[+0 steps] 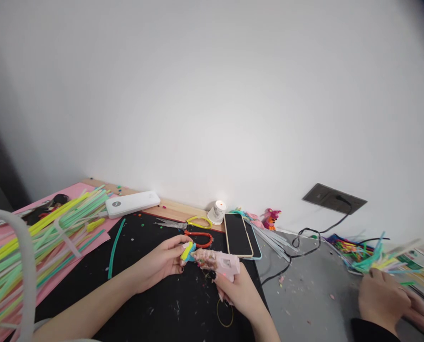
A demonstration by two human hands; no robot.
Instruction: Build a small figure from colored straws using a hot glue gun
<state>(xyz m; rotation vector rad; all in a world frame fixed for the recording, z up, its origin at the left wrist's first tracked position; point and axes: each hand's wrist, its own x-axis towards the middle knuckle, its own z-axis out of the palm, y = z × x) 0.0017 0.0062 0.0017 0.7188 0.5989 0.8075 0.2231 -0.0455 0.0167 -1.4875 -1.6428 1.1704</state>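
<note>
My left hand (167, 262) pinches a small yellow and blue twisted piece (188, 252), which looks like fuzzy pipe cleaner. Gripped in my right hand (235, 287) is a pale pink hot glue gun (227, 264), its front part crusted with brownish residue. The gun's tip points left and meets or nearly meets the blue side of the piece; I cannot tell which. Just behind the piece, scissors with a red and a yellow handle loop (199, 239) lie spread on the black mat (155, 308). Below the gun rests a thin yellowish loop (225, 313).
Bundled pipe cleaners (69, 223) cover pink paper at left, beside a white power bank (132, 204). A paper cup (217, 212), phone (238, 235) and small pink-orange figure (271, 218) stand behind. A black cable (309, 255) runs to the wall socket. A co-worker's hands (384, 299) are at right.
</note>
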